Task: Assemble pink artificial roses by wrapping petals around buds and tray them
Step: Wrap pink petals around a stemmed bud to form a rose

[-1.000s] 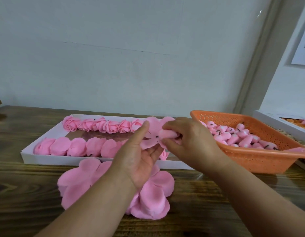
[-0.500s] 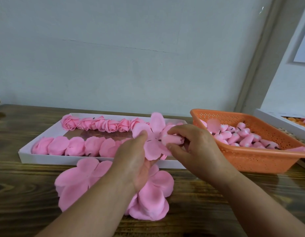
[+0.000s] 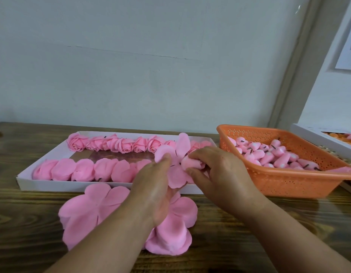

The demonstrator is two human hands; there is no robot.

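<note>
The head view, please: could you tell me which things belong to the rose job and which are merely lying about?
In use:
left hand
right hand
petal piece
bud
petal stack
white tray
orange basket

Lying about:
second tray
wall paper

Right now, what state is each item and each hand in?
Left hand: holding the petal sheet spread open.
Right hand: pinching a bud against the sheet's centre.
Sheet: not yet wrapped around the bud.
White tray: two rows of roses, partly filled.
Orange basket: holds loose buds.
Petal stack: flat on the table.
</note>
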